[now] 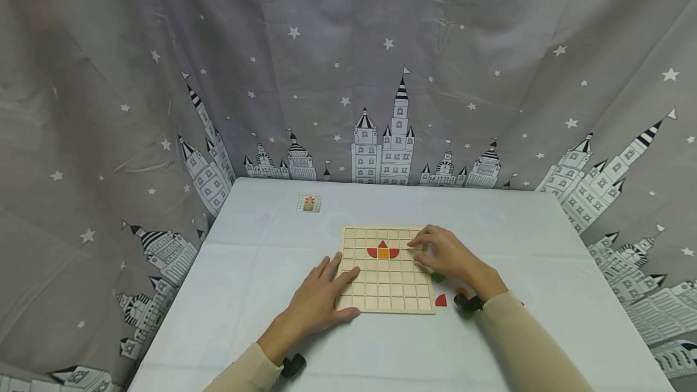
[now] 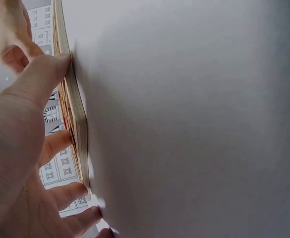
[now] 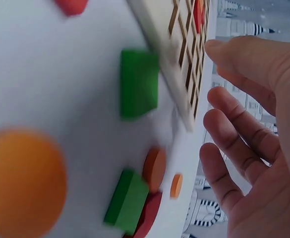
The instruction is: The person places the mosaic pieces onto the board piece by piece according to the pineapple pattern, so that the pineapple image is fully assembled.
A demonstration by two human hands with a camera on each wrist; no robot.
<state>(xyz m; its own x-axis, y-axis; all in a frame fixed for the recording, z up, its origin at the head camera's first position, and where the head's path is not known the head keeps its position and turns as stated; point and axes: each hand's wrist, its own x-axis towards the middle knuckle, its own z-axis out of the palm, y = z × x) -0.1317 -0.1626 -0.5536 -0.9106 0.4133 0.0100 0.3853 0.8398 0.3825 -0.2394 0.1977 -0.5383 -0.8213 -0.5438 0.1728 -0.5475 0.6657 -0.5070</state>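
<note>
From where I stand, nearest is the left sleeve (image 1: 245,371), with a small black gadget (image 1: 294,366) at the wrist. The left hand (image 1: 321,302) rests at the board's eight o'clock, fingers spread well apart, a fingertip on the grid and the thumb at the board's near edge.

Off the board's four o'clock, a red quarter-round (image 1: 441,300) lies just beside the corner. Near it, the right wrist view shows a green block (image 3: 139,84) close to the board's side, then a brown-orange disc (image 3: 154,168) against a second green block (image 3: 126,201), and a blurred orange disc (image 3: 25,183).

The wooden board (image 1: 385,296) lies flat on the white table (image 1: 392,362). The right hand (image 1: 448,254) is over its two-to-three o'clock side, fingers bent, thumb and forefinger apart; I can't tell whether the tips touch the wood. Toward twelve on the grid, a red triangle (image 1: 383,245) points away above orange squares (image 1: 383,253), with red rounded pieces (image 1: 394,253) at their three and nine.

Farther, between ten and eleven, lies a picture card (image 1: 309,203); at twelve hangs a gray castle curtain (image 1: 327,77).
</note>
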